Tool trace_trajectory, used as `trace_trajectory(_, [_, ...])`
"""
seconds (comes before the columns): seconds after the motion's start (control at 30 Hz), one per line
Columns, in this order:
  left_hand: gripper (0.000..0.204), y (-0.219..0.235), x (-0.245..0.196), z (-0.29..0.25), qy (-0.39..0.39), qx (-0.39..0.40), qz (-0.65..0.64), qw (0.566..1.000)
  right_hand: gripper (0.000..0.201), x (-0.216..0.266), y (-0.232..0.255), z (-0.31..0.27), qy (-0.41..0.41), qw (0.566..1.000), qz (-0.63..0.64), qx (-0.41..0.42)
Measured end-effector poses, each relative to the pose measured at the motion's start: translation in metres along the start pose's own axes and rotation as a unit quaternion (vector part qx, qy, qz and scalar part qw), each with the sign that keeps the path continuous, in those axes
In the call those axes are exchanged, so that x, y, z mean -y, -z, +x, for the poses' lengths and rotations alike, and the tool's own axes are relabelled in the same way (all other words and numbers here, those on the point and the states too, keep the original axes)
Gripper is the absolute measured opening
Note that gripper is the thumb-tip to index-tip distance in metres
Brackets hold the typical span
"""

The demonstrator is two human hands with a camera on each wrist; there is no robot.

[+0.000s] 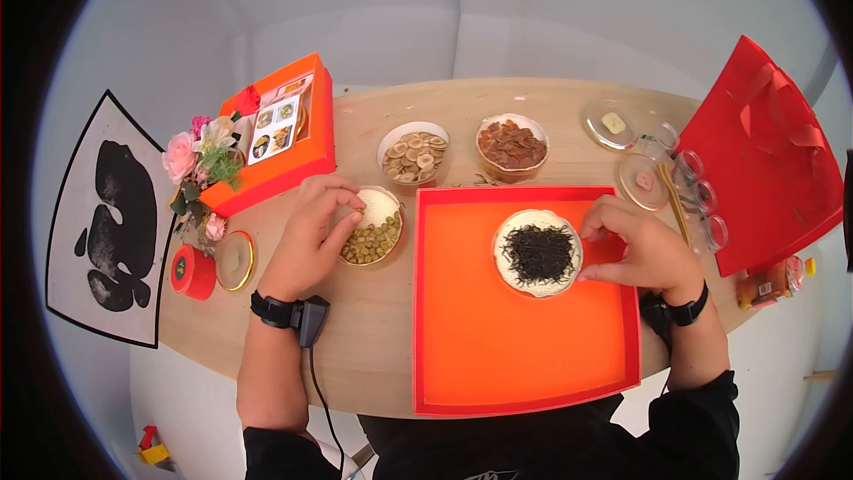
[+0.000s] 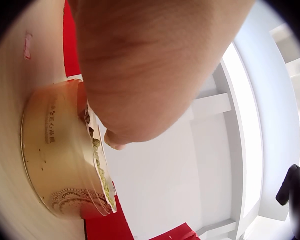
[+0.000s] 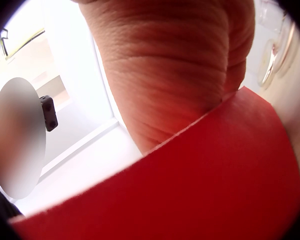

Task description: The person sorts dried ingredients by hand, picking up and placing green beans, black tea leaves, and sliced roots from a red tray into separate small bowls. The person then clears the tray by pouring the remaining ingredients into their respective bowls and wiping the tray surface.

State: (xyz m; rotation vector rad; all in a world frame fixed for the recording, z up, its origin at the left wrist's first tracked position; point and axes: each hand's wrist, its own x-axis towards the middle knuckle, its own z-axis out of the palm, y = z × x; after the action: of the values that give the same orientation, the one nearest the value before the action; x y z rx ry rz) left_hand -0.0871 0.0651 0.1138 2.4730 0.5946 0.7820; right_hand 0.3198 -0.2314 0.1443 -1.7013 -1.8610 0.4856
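Note:
My left hand is over the left rim of a bowl of green pieces, its thumb and index finger pinching what looks like one green piece. In the left wrist view, the bowl's side shows below the hand. A bowl of dark, thin leaves sits inside the orange box with red walls, towards its back right. My right hand is at that bowl's right edge, thumb and fingers apart near the rim. In the right wrist view, the box's red wall hides the fingertips of the right hand.
Behind stand bowls of pale slices and brown flakes. An orange box with flowers and a red tin are left. Glass dishes, tongs, a red bag and a jar are right.

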Motion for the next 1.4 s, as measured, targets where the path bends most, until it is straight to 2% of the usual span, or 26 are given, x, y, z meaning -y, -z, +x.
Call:
trace_trajectory(0.1, [0.011, 0.000, -0.002, 0.000, 0.009, 0.000, -0.013, 1.000, 0.052, 0.003, 0.002, -0.002, -0.019, 1.000, 0.002, 0.003])
trace_trajectory(0.2, [0.011, 0.001, 0.006, -0.001, 0.002, 0.018, -0.011, 1.000, 0.048, 0.004, 0.004, -0.003, 0.001, 0.999, 0.040, 0.002])
trace_trajectory(0.37, [0.017, -0.001, 0.011, -0.003, -0.008, -0.015, -0.037, 0.999, 0.046, 0.000, 0.004, -0.005, 0.015, 0.996, 0.089, -0.003])
trace_trajectory(0.43, [0.019, 0.001, 0.015, -0.002, -0.008, -0.027, -0.053, 0.998, 0.046, 0.015, 0.006, -0.003, 0.016, 0.994, 0.105, -0.001])
trace_trajectory(0.5, [0.023, -0.001, 0.017, -0.003, -0.008, -0.053, -0.062, 0.997, 0.043, 0.039, 0.013, -0.005, 0.038, 0.997, 0.039, 0.055])
trace_trajectory(0.6, [0.025, -0.002, 0.021, -0.004, -0.005, -0.071, -0.069, 0.995, 0.037, 0.072, 0.006, -0.004, 0.049, 0.995, 0.006, 0.090])
trace_trajectory(0.63, [0.025, -0.001, 0.020, -0.004, -0.007, -0.072, -0.071, 0.995, 0.037, 0.078, 0.001, -0.005, 0.047, 0.995, 0.003, 0.090])
trace_trajectory(0.7, [0.026, 0.001, 0.020, -0.003, -0.012, -0.082, -0.045, 0.996, 0.029, 0.086, -0.011, -0.009, 0.016, 0.991, -0.089, 0.097])
trace_trajectory(0.73, [0.026, 0.001, 0.022, -0.003, -0.012, -0.083, -0.048, 0.995, 0.028, 0.086, -0.015, -0.009, 0.035, 0.988, -0.120, 0.085])
trace_trajectory(0.87, [0.027, -0.002, 0.031, -0.004, -0.019, -0.099, -0.055, 0.993, 0.027, 0.083, -0.015, -0.009, 0.009, 0.983, -0.147, 0.106])
trace_trajectory(0.93, [0.027, -0.001, 0.030, -0.004, -0.016, -0.101, -0.059, 0.993, 0.023, 0.077, -0.016, -0.007, 0.067, 0.979, -0.170, 0.091])
trace_trajectory(1.13, [0.025, -0.001, 0.027, -0.005, 0.001, -0.099, -0.082, 0.992, 0.018, 0.070, -0.018, 0.001, 0.126, 0.956, -0.243, 0.105])
trace_trajectory(1.4, [0.025, -0.001, 0.025, -0.004, -0.017, -0.120, -0.075, 0.990, 0.017, 0.107, -0.006, 0.017, 0.113, 0.968, -0.203, 0.092])
